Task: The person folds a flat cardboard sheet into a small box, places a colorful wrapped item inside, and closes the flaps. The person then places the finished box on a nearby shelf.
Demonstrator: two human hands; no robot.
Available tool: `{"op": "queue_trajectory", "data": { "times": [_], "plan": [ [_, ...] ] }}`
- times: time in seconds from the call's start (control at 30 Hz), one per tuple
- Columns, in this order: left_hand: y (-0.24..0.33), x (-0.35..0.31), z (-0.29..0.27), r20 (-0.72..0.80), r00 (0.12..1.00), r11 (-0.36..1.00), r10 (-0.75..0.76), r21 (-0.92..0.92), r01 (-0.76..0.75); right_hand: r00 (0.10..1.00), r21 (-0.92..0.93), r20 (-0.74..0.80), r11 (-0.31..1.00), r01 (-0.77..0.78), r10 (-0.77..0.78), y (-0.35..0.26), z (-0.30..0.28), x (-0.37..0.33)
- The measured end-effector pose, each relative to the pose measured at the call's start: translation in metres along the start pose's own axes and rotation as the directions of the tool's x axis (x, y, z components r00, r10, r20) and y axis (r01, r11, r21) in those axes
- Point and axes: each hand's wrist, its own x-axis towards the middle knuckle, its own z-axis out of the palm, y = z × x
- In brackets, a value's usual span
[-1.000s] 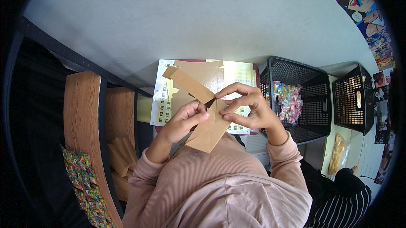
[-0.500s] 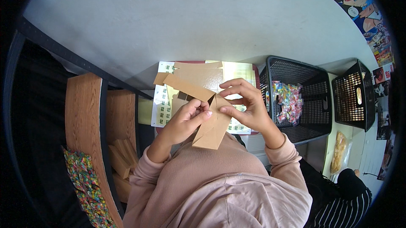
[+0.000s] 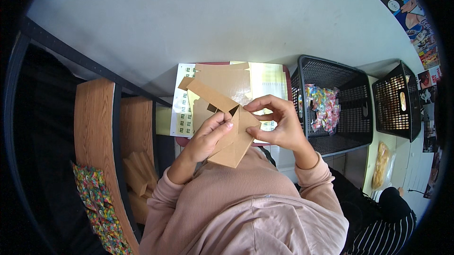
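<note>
A partly folded brown cardboard box (image 3: 236, 144) is held up close in front of my chest, with a long flap sticking out to the far left and a dark gap at its upper corner. My left hand (image 3: 206, 136) is closed on the left side of the box, thumb and fingers pressed together beside the gap. On the right edge, my right hand (image 3: 280, 125) pinches the cardboard between thumb and fingers. Beyond the box, a flat sheet of brown cardboard (image 3: 222, 76) lies over printed paper sheets (image 3: 179, 113) on a dark red tray (image 3: 287, 82).
To the right stands a black plastic crate (image 3: 352, 77) with wrapped candies (image 3: 322, 108), then a smaller black basket (image 3: 388, 94) and a clear bag of yellowish food (image 3: 380, 165). At left, a wood-grain shelf (image 3: 94, 122) borders cardboard pieces (image 3: 137, 172) and colourful packets (image 3: 94, 189).
The box has tilted, its lower end shifting slightly left. My right hand has moved a little nearer and right along its edge, its fingers closing in on the cardboard.
</note>
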Motion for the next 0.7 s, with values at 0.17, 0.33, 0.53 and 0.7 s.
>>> {"op": "queue_trajectory", "data": {
  "times": [0.17,0.33,0.53,0.7],
  "plan": [
    [0.005,-0.007,0.002,-0.002,1.000,1.000,0.009,-0.018,-0.009,0.999,-0.006,-0.035,0.999,-0.034,0.034,-0.005,0.007,-0.006],
    [0.028,-0.009,0.001,0.039,0.989,0.967,0.140,0.211,-0.145,0.995,0.050,-0.066,0.996,0.073,-0.070,-0.008,0.013,-0.008],
    [0.016,0.002,-0.010,0.360,0.827,0.168,0.431,0.869,-0.466,0.986,0.404,-0.114,0.912,-0.067,0.123,0.042,0.009,0.005],
    [-0.028,0.018,-0.027,0.539,0.810,-0.111,0.233,0.842,-0.528,0.990,0.577,-0.020,0.811,-0.099,0.136,0.071,0.011,0.007]
  ]
}}
